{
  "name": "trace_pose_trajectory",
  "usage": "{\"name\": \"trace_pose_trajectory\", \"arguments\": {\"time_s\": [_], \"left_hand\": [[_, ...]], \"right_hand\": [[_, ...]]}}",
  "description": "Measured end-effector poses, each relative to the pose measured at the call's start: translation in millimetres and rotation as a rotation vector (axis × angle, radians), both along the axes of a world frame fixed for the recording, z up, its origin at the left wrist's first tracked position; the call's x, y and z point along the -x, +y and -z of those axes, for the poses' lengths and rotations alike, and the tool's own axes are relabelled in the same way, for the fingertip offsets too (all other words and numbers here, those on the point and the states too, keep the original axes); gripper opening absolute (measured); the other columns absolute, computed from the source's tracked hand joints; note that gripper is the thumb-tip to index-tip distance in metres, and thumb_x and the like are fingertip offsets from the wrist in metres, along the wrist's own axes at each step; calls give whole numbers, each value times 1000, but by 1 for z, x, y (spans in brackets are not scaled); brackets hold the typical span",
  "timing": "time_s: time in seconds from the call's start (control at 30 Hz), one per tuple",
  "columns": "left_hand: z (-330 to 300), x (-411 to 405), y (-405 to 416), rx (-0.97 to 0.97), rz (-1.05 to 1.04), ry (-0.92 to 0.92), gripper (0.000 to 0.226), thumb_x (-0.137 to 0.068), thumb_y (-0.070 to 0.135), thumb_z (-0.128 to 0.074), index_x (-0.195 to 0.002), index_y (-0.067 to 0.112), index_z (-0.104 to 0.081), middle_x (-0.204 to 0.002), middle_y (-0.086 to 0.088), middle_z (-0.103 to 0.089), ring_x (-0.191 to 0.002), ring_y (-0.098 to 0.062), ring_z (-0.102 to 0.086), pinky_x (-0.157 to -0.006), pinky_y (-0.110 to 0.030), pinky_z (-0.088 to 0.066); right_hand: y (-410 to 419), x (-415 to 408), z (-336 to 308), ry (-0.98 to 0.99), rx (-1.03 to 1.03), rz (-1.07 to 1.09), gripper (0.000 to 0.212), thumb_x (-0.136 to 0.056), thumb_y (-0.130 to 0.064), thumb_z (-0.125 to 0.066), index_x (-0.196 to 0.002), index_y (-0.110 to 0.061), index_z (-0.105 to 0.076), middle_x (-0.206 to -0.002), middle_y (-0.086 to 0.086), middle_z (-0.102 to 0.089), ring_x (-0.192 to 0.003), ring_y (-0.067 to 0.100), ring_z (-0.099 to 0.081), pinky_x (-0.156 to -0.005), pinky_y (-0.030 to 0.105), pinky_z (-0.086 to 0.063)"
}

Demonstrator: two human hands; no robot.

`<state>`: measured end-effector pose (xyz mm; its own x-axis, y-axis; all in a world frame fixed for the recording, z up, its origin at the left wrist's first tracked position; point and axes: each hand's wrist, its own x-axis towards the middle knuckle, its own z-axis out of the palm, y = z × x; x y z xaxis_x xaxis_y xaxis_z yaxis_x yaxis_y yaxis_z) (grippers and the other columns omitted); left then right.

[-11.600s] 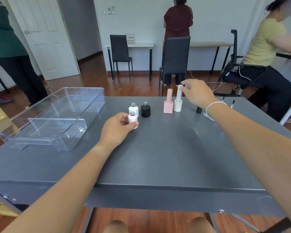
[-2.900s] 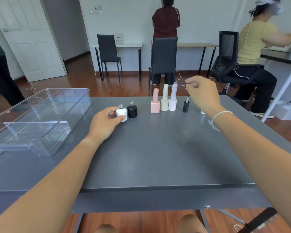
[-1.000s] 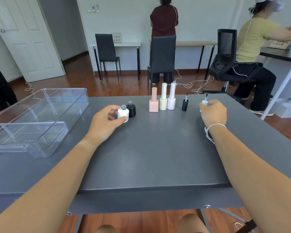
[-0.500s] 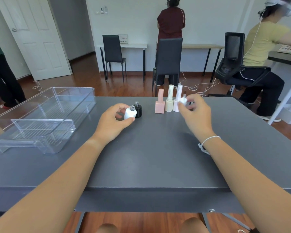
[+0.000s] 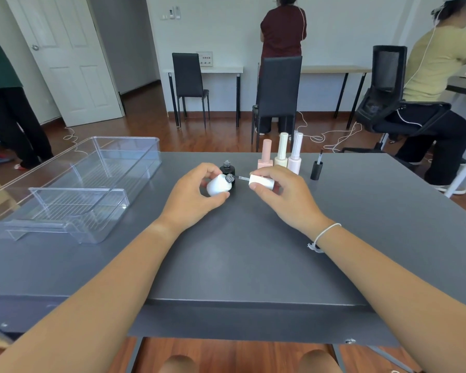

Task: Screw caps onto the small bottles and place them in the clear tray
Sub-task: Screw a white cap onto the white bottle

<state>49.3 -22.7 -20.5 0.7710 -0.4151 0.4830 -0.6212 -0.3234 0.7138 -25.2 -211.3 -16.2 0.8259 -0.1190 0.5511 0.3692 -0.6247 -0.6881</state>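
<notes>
White bottle (image 5: 219, 186) in left hand (image 5: 193, 195)

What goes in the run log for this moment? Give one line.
left hand: holds white bottle tilted | right hand: holds white cap, brush at neck | clear tray: no bottles

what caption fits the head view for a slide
Left hand tilts white bottle as right hand aims white brush cap at its neck.
</notes>
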Motion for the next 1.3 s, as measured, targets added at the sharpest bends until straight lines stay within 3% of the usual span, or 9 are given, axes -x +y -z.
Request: {"name": "trace_pose_trajectory", "arguments": {"time_s": [0.17,0.33,0.67,0.9,1.03,1.17,1.3], "left_hand": [[0,0,0,-11,0,-20,31,-71,19,-73,-94,31,-55,-98,16,-60,-81,4,-52,-64,-4,-37],[0,-1,0,-17,3,-38,32,-71,19,-73,-94,31,-56,-98,17,-58,-80,5,-51,-62,-4,-37],[1,0,-1,-68,33,-73,37,-70,20,-74,-90,43,-53,-97,20,-57,-82,8,-49,-64,-4,-36],[2,3,-4,-134,61,-109,35,-71,24,-73,-96,39,-54,-96,20,-57,-87,5,-49,-68,-7,-35],[3,5,-6,-138,82,-118,35,-71,22,-73,-98,36,-55,-95,19,-56,-86,4,-50,-66,-10,-35],[2,7,-8,-104,91,-126,34,-71,21,-74,-98,32,-57,-95,18,-57,-85,7,-48,-66,-6,-35],[2,9,-9,-119,88,-134,34,-70,20,-74,-100,28,-58,-94,18,-56,-86,6,-49,-67,-5,-35]], "right_hand": [[-2,0,1,-22,23,21,16,-84,-22,-64,-100,-23,-66,-89,-24,-53,-77,-11,-49,-64,2,-34],[-1,3,0,-25,50,34,16,-83,-21,-64,-99,-23,-66,-85,-22,-51,-64,-9,-45,-61,4,-34],[0,4,-1,-8,137,59,19,-84,-21,-63,-102,-20,-66,-75,-19,-43,-65,-8,-44,-62,4,-32],[2,2,0,50,257,2,26,-88,-27,-57,-114,-25,-61,-84,-15,-40,-70,-14,-44,-62,7,-33],[4,2,2,94,347,-72,30,-92,-24,-49,-123,-21,-49,-101,-11,-40,-70,-18,-42,-58,19,-26],[5,4,2,103,325,-83,17,-92,-21,-48,-108,-16,-46,-101,-8,-49,-64,-3,-44,-58,23,-26],[4,4,0,143,337,-21,14,-92,-31,-48,-94,-18,-48,-77,-7,-53,-62,5,-44,-54,25,-30]]}}
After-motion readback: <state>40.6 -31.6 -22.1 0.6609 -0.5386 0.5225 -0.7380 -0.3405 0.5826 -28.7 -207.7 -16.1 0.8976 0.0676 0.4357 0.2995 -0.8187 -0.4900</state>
